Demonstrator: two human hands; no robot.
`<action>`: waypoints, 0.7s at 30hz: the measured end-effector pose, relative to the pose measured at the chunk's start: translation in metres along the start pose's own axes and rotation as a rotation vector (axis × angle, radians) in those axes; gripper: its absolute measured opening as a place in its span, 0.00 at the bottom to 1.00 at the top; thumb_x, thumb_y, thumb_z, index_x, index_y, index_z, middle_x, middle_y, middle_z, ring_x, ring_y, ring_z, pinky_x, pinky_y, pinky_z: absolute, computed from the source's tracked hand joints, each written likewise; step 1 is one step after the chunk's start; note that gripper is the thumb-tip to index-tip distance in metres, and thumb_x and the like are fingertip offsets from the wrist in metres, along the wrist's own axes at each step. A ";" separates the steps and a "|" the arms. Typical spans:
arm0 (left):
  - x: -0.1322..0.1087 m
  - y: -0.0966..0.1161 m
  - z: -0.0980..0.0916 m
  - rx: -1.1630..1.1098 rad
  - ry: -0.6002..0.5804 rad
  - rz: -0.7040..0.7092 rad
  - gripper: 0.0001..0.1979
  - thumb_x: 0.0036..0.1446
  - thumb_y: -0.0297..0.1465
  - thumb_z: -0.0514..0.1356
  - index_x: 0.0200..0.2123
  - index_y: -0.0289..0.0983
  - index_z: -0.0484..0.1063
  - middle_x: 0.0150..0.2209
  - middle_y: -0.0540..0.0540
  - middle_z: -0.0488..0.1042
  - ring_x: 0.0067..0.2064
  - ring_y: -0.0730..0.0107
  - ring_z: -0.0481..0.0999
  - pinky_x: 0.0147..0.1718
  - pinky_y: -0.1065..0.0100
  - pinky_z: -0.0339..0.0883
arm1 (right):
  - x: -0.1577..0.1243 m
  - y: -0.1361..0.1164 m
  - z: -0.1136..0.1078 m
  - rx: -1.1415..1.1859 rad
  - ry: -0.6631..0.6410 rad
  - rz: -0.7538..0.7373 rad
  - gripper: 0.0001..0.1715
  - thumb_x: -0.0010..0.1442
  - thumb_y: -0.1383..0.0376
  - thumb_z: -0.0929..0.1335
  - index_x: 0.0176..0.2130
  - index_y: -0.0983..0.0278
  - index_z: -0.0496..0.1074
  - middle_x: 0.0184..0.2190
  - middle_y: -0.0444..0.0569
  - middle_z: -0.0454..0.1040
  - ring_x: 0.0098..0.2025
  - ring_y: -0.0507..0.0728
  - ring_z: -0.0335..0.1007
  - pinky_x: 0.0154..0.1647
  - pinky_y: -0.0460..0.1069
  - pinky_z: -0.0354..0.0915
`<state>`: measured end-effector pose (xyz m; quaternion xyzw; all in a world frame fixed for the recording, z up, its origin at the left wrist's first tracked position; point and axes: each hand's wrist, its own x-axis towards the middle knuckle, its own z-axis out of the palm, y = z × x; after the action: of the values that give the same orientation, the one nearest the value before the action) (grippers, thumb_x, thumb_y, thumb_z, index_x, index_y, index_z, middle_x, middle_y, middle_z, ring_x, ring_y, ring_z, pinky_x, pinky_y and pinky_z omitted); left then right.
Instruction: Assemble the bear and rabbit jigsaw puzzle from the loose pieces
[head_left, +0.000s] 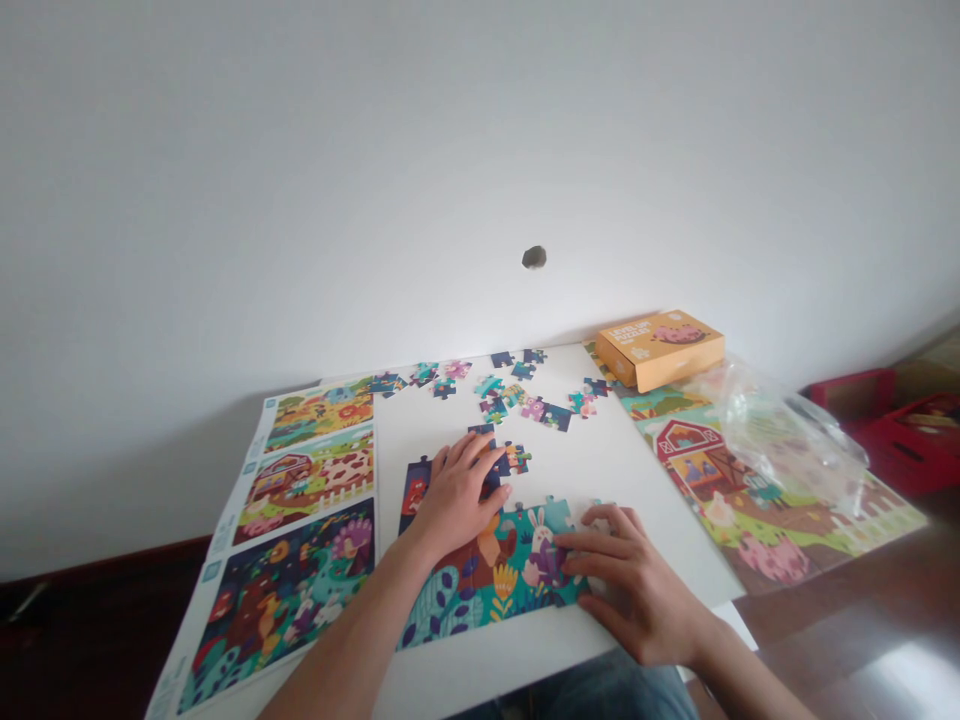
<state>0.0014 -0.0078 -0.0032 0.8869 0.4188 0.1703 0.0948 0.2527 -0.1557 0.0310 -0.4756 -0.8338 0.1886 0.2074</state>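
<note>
A partly joined jigsaw puzzle (pixel 504 580) with a rabbit, flowers and leaves lies flat on a white board (pixel 555 460). My left hand (pixel 463 490) rests palm down on its upper left part, fingers spread, covering some of the picture. At the puzzle's right edge is my right hand (pixel 630 575), its fingers bent and its thumb lower down. Between them is a puzzle piece (pixel 596 582), largely hidden by the hand. Just right of my left fingertips sits a small piece (pixel 517 458) with green and red on it.
Several loose puzzle pieces (pixel 556 416) are scattered across the board's far side. A printed picture sheet (pixel 300 480) lies at left. On the right are an orange puzzle box (pixel 664 348), a farm picture sheet (pixel 772 510) and a clear plastic bag (pixel 787 430). A white wall (pixel 420 200) stands behind.
</note>
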 end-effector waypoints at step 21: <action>-0.009 0.044 -0.026 -0.253 -0.287 0.423 0.13 0.64 0.30 0.58 0.48 0.50 0.78 0.59 0.53 0.72 0.69 0.55 0.55 0.67 0.47 0.47 | 0.000 -0.002 0.002 0.025 0.056 -0.010 0.14 0.60 0.67 0.67 0.46 0.56 0.73 0.51 0.51 0.72 0.54 0.65 0.62 0.54 0.63 0.62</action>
<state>0.0175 -0.0415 0.0325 0.9507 0.1822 0.1098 0.2256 0.2506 -0.1569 0.0306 -0.4740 -0.8275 0.1847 0.2376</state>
